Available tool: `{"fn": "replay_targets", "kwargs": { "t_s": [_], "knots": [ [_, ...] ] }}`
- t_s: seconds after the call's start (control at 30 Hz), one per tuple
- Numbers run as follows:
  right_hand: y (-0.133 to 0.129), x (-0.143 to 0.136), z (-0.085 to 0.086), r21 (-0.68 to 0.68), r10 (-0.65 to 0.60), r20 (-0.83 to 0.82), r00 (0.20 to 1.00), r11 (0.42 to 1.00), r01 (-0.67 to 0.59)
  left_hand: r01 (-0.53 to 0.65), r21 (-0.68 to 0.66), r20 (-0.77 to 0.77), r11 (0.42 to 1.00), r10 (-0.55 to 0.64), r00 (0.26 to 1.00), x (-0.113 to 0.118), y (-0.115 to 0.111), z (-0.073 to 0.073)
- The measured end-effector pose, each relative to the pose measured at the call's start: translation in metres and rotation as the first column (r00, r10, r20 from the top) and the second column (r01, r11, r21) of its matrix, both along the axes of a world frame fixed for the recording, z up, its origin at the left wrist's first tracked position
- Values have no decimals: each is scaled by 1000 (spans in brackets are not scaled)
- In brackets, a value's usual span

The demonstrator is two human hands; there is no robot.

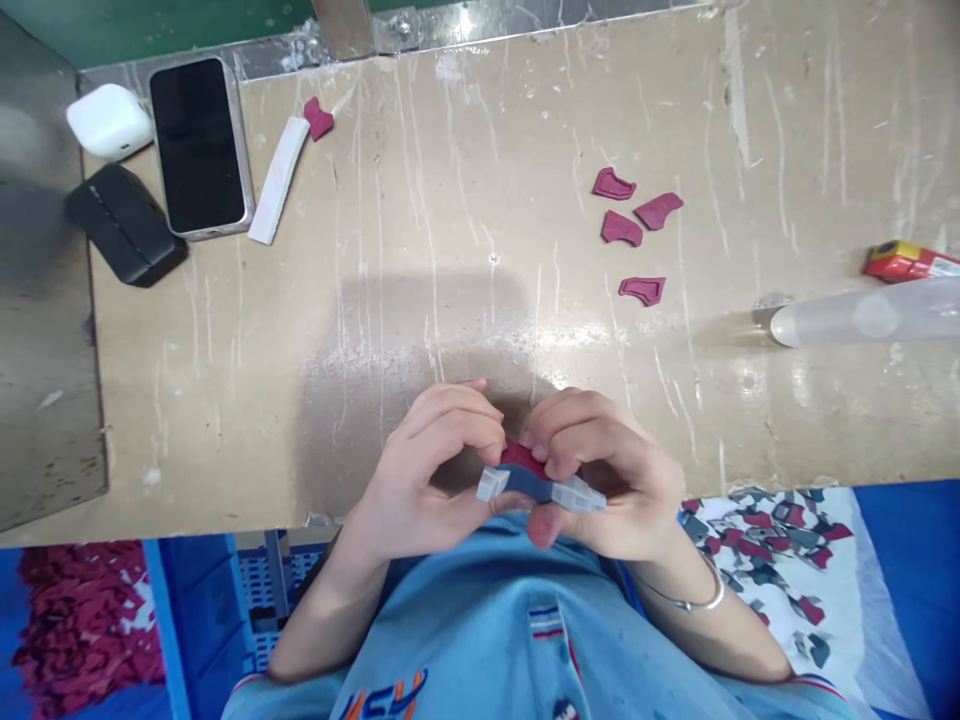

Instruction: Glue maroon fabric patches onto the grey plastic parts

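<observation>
Both of my hands meet at the table's front edge around one small part. My left hand (442,460) pinches its left side, and my right hand (600,465) grips its right side with thumb and fingers. The part has a dark blue-grey curved body (525,483) with clear plastic ends (577,495) sticking out on both sides. A dark red piece (523,457) sits along its upper side, partly hidden by my fingertips. Several loose dark red pieces (621,228) lie on the table beyond my right hand.
At the back left are a phone (202,150), a white case (109,122), a black box (126,225), a white strip (279,180) and a red piece (318,119). A translucent tube (870,312) lies right. Below, a blue bin (199,620) adjoins red pieces (86,620); mixed parts (765,545) lie right.
</observation>
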State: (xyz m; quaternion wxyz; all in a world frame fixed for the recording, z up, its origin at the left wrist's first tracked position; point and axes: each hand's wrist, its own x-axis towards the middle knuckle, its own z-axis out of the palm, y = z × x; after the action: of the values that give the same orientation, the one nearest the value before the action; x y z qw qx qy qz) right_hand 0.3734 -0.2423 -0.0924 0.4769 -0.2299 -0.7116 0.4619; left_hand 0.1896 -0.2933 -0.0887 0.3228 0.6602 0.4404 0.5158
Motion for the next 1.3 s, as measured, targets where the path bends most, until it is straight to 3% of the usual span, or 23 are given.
{"fn": "replay_targets", "kwargs": {
  "t_s": [0.47, 0.83, 1.13, 1.3],
  "knots": [
    [-2, 2, -3, -34, 51, -11, 999, 998, -52, 13, -18, -28, 1000, -14, 1000, 0, 0, 3],
    [-8, -5, 1, -95, -20, -20, 1000, 995, 18, -36, -31, -32, 999, 35, 999, -1, -2, 8],
    [-8, -4, -7, -96, -15, -22, 1000, 995, 13, -71, -85, 19, 994, 73, 997, 1, -5, -1],
    [-8, -2, -7, -63, -68, -35, 997, 996, 66, -126, -18, -133, 992, 123, 983, -2, -3, -3]
  ]
}}
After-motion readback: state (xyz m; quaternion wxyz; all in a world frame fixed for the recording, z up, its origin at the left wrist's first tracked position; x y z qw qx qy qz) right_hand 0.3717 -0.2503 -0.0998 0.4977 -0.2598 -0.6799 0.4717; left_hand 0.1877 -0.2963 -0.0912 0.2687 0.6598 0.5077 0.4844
